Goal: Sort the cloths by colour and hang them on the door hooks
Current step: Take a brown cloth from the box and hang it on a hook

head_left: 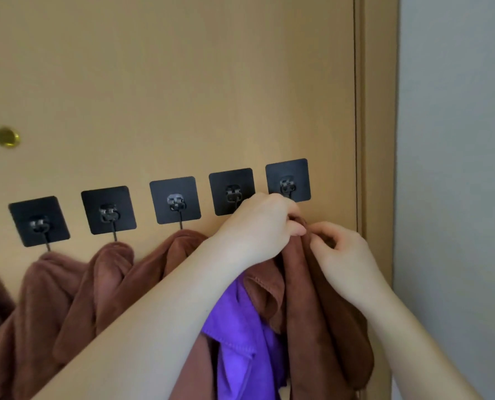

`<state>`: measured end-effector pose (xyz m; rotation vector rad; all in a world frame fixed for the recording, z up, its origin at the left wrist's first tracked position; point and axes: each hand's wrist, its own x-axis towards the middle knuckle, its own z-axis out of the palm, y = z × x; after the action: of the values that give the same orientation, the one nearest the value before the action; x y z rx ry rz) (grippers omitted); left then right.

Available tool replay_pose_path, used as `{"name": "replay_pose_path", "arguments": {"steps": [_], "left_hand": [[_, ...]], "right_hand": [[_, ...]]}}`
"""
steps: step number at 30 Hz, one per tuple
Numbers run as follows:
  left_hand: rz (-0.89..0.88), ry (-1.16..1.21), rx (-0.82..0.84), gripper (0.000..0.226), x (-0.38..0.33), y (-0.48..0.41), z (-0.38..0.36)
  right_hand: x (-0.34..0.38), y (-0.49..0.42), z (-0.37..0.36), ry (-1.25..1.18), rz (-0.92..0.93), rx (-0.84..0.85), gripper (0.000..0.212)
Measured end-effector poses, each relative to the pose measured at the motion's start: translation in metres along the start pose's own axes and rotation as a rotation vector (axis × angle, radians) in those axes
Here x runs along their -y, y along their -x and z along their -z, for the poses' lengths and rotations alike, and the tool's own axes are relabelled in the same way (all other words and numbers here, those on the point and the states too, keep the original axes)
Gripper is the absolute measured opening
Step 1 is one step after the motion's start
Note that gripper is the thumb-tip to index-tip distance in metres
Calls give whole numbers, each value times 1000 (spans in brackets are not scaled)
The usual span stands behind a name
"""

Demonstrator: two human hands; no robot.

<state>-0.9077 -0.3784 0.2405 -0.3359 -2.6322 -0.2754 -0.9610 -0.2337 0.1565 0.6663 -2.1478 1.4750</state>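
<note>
Two bare forearms reach up from the lower edge, the left one crossing in front of the hanging cloths. Below it a purple cloth (240, 342) droops between brown ones; what holds it up is hidden by the arm. The left hand (257, 223) and right hand (341, 249) meet at the top of a dark brown cloth (312, 313). The fingers (295, 229) of both hands are curled and pinch its bunched top edge from either side, just under the rightmost hook (288, 180). Whether the cloth is on that hook cannot be told, as the hands cover the spot. The rest of the cloth hangs straight down against the door (182, 82).

A row of black square hooks runs along the door, rising to the right. The fourth hook (231, 192) is partly behind the left hand. Three hooks (109, 210) left of it each carry a brown cloth (107, 269), and another brown cloth shows at the left edge. Higher on the door sits a brass peephole (7, 137). Right of the door are its frame (379, 111) and a grey wall (457, 140).
</note>
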Motion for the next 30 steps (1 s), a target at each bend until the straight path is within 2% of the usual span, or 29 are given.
{"name": "replay_pose_path", "arguments": {"steps": [3, 7, 11, 15, 19, 23, 30], "left_hand": [[-29, -84, -9, 23, 1, -4, -2], [-55, -106, -16, 23, 4, -7, -3], [-50, -102, 43, 26, 4, -15, 4], [-74, -125, 116, 34, 3, -23, 11], [-67, -160, 168, 29, 1, -29, 14], [-52, -172, 201, 31, -6, -26, 19], [-26, -143, 175, 30, -5, -24, 16]], "right_hand": [[9, -1, 5, -3, -51, 44, 22], [18, 3, 19, -10, -87, -25, 23], [29, 15, 22, -299, -158, 343, 25], [35, 11, 26, -535, -278, 516, 32], [40, 1, 27, -640, -388, 645, 30], [37, -7, 21, -711, -440, 682, 31], [20, -6, 9, -761, -452, 637, 29]]}}
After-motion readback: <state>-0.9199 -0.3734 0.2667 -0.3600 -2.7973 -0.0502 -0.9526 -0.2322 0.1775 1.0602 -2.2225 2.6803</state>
